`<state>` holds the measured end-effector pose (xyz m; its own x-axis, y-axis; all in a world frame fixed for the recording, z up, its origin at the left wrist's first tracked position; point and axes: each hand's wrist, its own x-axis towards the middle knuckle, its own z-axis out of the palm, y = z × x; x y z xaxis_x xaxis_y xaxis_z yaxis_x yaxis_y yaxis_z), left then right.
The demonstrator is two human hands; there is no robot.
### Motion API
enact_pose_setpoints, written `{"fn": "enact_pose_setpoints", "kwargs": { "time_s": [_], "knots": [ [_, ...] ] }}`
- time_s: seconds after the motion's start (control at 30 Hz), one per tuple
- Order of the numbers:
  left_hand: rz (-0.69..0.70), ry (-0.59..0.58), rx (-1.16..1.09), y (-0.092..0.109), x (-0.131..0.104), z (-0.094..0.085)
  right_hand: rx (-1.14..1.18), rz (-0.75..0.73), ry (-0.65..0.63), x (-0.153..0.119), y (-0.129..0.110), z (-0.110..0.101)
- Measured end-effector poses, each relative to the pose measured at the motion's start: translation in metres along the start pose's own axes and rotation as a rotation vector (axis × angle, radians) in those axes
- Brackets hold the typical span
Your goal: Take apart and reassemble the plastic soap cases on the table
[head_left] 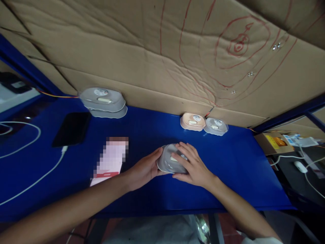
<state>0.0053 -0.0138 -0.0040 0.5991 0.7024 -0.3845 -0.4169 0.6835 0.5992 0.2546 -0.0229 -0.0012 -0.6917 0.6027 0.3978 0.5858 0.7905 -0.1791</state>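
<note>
A small grey container with a clear lid (169, 161) is held between both hands above the blue table, near its middle. My left hand (146, 169) grips its left end, thumb on the rim and fingers partly hidden beneath it. Over the lid and right side lies my right hand (194, 164), its fingers bent and slightly spread on the top. Toward the back stand a pink container (189, 124) and another grey one (220, 128), side by side. Two larger grey containers (104, 101) are stacked at the back left.
The blue table (236, 169) meets a cardboard wall (127, 51) with red drawn lines. A black phone (71, 128) with a white cable and a blurred pink-white item (111, 159) lie at left. An open cardboard box (269, 144) is at right.
</note>
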Motion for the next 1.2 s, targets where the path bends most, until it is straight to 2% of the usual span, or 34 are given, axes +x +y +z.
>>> {"fn": "enact_pose_setpoints", "kwargs": {
  "time_s": [0.17, 0.33, 0.43, 0.53, 0.6, 0.67, 0.7, 0.8, 0.9, 0.97, 1.07, 1.13, 1.2],
  "knots": [
    [0.019, 0.018, 0.007, 0.000, -0.002, 0.004, -0.062, 0.003, 0.038, 0.001, -0.007, 0.002],
    [0.019, 0.046, 0.087, 0.000, -0.001, 0.001, 0.035, 0.079, 0.010, 0.002, -0.007, 0.000],
    [0.121, 0.121, 0.324, 0.002, 0.001, -0.002, 0.066, 0.085, 0.014, -0.002, -0.001, -0.005],
    [0.355, 0.131, 0.727, 0.012, 0.013, 0.003, 0.041, 0.122, -0.007, -0.017, 0.012, -0.015],
    [0.561, 0.065, 1.049, 0.025, 0.032, 0.014, 0.003, 0.168, -0.038, -0.033, 0.022, -0.027],
    [0.755, -0.019, 1.353, 0.042, 0.063, 0.027, -0.058, 0.228, -0.069, -0.054, 0.034, -0.040],
    [0.804, -0.047, 1.459, 0.050, 0.081, 0.034, -0.103, 0.266, -0.083, -0.066, 0.042, -0.048],
    [0.787, -0.053, 1.615, 0.072, 0.133, 0.047, -0.279, 0.408, -0.098, -0.108, 0.070, -0.068],
    [0.718, -0.021, 1.676, 0.083, 0.158, 0.045, -0.476, 0.586, -0.018, -0.157, 0.111, -0.086],
    [0.707, -0.015, 1.694, 0.084, 0.152, 0.035, -0.583, 0.751, 0.047, -0.186, 0.142, -0.096],
    [0.687, 0.007, 1.727, 0.079, 0.116, 0.013, -0.646, 0.917, 0.170, -0.209, 0.184, -0.104],
    [0.667, 0.057, 1.750, 0.072, 0.083, -0.002, -0.636, 0.935, 0.211, -0.207, 0.205, -0.103],
    [0.632, 0.083, 1.776, 0.064, 0.050, -0.013, -0.601, 0.912, 0.223, -0.193, 0.216, -0.096]
  ]
}}
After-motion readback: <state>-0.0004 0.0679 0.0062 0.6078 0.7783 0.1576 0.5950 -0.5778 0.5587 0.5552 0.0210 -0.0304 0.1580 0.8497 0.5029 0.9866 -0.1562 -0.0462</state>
